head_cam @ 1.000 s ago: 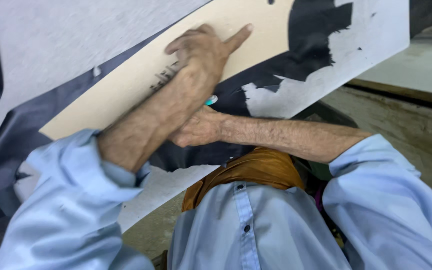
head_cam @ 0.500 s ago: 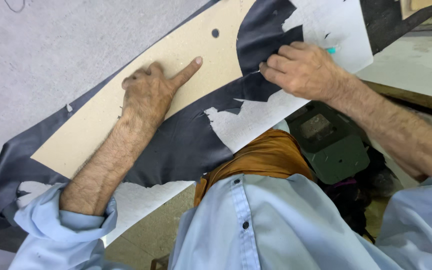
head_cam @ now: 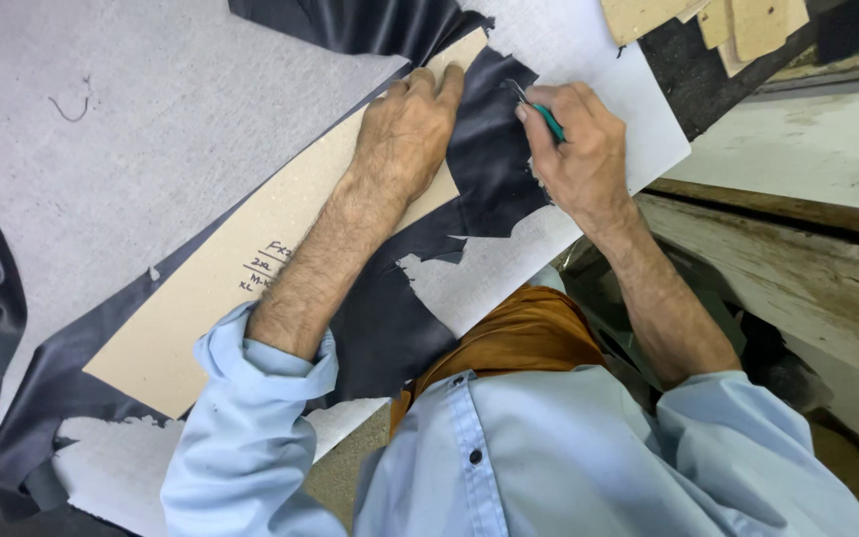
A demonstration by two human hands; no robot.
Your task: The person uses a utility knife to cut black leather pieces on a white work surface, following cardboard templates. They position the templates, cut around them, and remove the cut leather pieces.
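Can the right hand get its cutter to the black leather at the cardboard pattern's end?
Probably yes. The right hand already holds the teal-handled cutter over the black leather, nothing lies between, and the left hand only presses the cardboard pattern beside it.

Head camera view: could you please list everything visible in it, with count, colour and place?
cardboard pattern: one, tan, lying diagonally on the dark sheet, handwriting on it
dark sheet material: one, black, under the pattern, ragged edges
white board: one, under the sheet at the table edge
grey table surface: one, upper left
cardboard pieces: several, tan, top right
cutting tool: one, teal handle, in right hand
left hand: pressing flat on the pattern
right hand: gripping the tool
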